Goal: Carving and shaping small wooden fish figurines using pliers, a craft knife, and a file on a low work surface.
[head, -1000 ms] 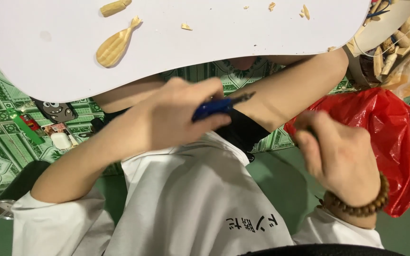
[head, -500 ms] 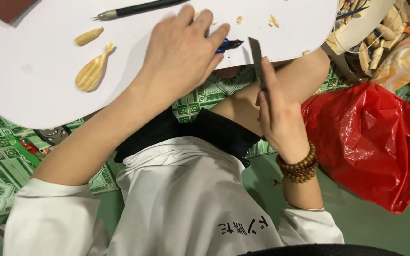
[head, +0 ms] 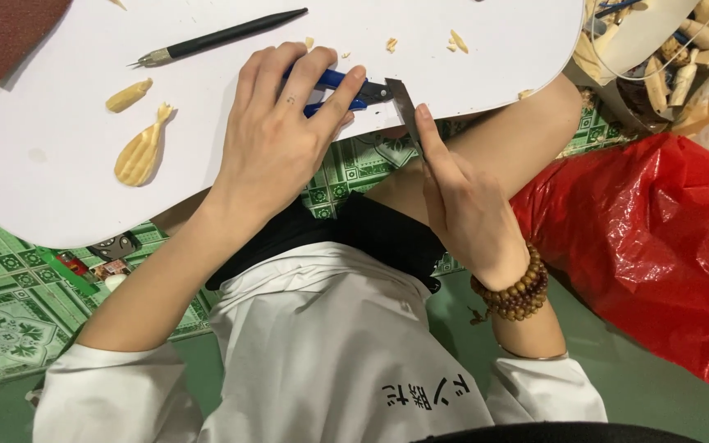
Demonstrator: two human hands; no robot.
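— Blue-handled metal pliers (head: 340, 90) are gripped by the left hand (head: 276, 135); where exactly are they found?

— They are held at the near edge of the white curved board desk (head: 67, 193), toward 12 o'clock from the body, with the fingers curled closed around the blue handles and the dark nose pointed to 3 o'clock.

— And what is held by the right hand (head: 465, 205)?

— A thin grey metal blade (head: 404, 107) is pinched between its closed thumb and forefinger, the tip brought just beside the pliers' nose. A brown wooden bead bracelet (head: 514, 291) is worn on that wrist.

— What else is seen?

— A pale carved wooden fish shape (head: 139, 152) is laid at 10 o'clock of the left hand, a black-handled pointed awl (head: 219, 37) at 12 o'clock, and a crumpled red plastic bag (head: 650, 246) on the floor at 3 o'clock.
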